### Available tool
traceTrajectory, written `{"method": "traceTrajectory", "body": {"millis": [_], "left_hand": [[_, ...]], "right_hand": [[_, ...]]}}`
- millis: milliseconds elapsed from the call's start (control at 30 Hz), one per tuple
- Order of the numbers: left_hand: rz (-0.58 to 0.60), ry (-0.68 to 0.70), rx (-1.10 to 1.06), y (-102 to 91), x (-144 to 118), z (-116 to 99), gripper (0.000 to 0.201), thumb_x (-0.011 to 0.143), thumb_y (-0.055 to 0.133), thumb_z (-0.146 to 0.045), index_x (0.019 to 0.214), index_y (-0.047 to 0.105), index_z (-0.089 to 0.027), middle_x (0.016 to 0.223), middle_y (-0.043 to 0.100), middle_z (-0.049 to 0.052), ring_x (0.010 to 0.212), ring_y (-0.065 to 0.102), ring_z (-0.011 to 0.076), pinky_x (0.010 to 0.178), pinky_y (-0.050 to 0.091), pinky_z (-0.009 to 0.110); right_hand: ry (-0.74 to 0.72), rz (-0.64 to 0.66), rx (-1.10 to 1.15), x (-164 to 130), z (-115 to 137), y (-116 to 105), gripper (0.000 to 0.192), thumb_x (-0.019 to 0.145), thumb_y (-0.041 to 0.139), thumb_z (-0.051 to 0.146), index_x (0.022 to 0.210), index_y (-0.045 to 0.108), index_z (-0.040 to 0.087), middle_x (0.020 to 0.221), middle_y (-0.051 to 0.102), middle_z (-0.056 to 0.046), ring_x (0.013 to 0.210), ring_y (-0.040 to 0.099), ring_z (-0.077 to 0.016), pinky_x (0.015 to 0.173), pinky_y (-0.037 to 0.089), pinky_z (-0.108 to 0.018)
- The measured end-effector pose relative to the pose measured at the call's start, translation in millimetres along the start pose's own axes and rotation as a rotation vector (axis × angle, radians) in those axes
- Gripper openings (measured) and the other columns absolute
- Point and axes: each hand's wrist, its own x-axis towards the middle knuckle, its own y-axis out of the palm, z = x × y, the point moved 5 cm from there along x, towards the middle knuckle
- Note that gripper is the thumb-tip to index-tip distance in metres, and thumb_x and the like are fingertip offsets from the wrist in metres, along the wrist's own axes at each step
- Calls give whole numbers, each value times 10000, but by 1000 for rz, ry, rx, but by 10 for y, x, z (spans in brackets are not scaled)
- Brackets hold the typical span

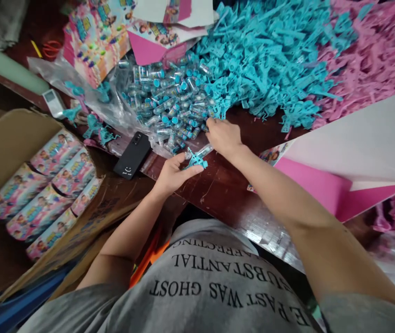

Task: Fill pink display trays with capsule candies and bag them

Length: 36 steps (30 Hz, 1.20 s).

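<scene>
Progress, judged from layout: mid-run, with one piece in hand and much loose stock left. Left hand (171, 175), centre of frame: thumb and fingers pinched on a blue plastic piece (194, 159); a small clear tube (205, 150) lies up against it, pointing toward upper right. Whether the tube is fitted into the piece or only held beside it: cannot tell. Right hand (224, 135), just above and right of centre: fingers drawn narrow at the lower right edge of the tube pile (169, 99); contents of the grip hidden, cannot tell.

Stock left: the tube pile, blue-capped, spread over a clear plastic bag (112, 115) at upper centre; heap of blue pieces (263, 51), upper centre to upper right; heap of pink pieces (374, 60), upper right. Both heaps large, uncounted.

Apparently done: printed packs (34, 210) standing in rows inside a cardboard box (27, 125), left of frame. Their contents are not visible, so any link to the held piece is inference. Printed card (96, 37) at upper left lies by the tubes. Phone (133, 155) left of centre, near the left hand.
</scene>
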Motion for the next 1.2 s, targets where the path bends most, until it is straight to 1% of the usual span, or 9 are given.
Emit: {"method": "traceTrajectory", "body": {"millis": [100, 267, 433, 633, 733, 900, 1000, 1133, 1200], "left_hand": [[-22, -77, -129, -16, -22, 33, 453, 765, 940, -571, 924, 747, -193, 843, 732, 0, 721, 594, 120, 720, 517, 258], [28, -153, -203, -20, -31, 10, 428, 752, 954, -577, 822, 766, -199, 681, 649, -33, 586, 492, 92, 565, 426, 226], [129, -173, -254, 196, 3, -80, 398, 752, 961, -565, 861, 813, -213, 648, 622, -46, 572, 467, 90, 548, 405, 222], [47, 3, -67, 233, -8, -327, 298, 834, 926, -475, 823, 806, -203, 797, 728, 0, 739, 598, 133, 734, 530, 269], [118, 54, 29, 261, 13, -422, 259, 867, 903, -452, 844, 823, -206, 826, 749, 12, 777, 631, 151, 751, 547, 277], [257, 47, 50, 375, 36, -445, 273, 863, 906, -456, 947, 860, -200, 894, 804, 26, 778, 679, 153, 748, 579, 271], [254, 76, 80, 454, 4, -471, 236, 871, 896, -420, 938, 859, -196, 868, 806, 20, 750, 679, 147, 719, 577, 259], [284, 182, 131, 584, -49, -575, 140, 887, 870, -331, 938, 852, -201, 839, 804, 14, 728, 677, 140, 703, 565, 250], [306, 168, 113, 641, -45, -586, 121, 873, 875, -310, 919, 846, -202, 831, 795, 12, 724, 668, 136, 702, 561, 248]], "right_hand": [[-93, -36, 109, -211, -80, -103, 234, 980, 635, 227, 1181, 736, 162, 1196, 778, -180, 1009, 723, -317, 849, 594, -458], [-371, 46, 538, -925, -158, -488, 232, 1029, 653, 346, 1216, 747, 247, 1126, 775, -62, 913, 720, -204, 813, 597, -362], [-271, 17, 685, -1302, -170, -552, 252, 1057, 662, 377, 1274, 750, 282, 1210, 807, -42, 905, 773, -179, 827, 653, -354], [-315, -126, 536, -1519, -188, -561, 252, 1089, 627, 353, 1299, 739, 272, 1232, 823, -49, 1069, 807, -207, 978, 670, -379], [-336, -181, 386, -1628, -214, -631, 279, 1103, 597, 343, 1342, 731, 288, 1272, 818, -46, 1115, 802, -213, 1005, 673, -391], [-351, -149, 274, -1783, -240, -653, 287, 1113, 567, 326, 1342, 734, 281, 1354, 792, -48, 1145, 794, -201, 944, 683, -350], [-256, -112, 452, -1827, -286, -644, 295, 1124, 544, 423, 1232, 752, 245, 1149, 844, -53, 972, 812, -183, 849, 677, -328], [-3, 179, 888, -1911, -382, -562, 574, 1123, 429, 642, 887, 725, 211, 608, 708, 13, 499, 660, -110, 543, 564, -244], [91, 234, 958, -1996, -465, -603, 670, 1115, 366, 700, 848, 728, 204, 598, 705, -4, 465, 640, -115, 519, 558, -259]]}}
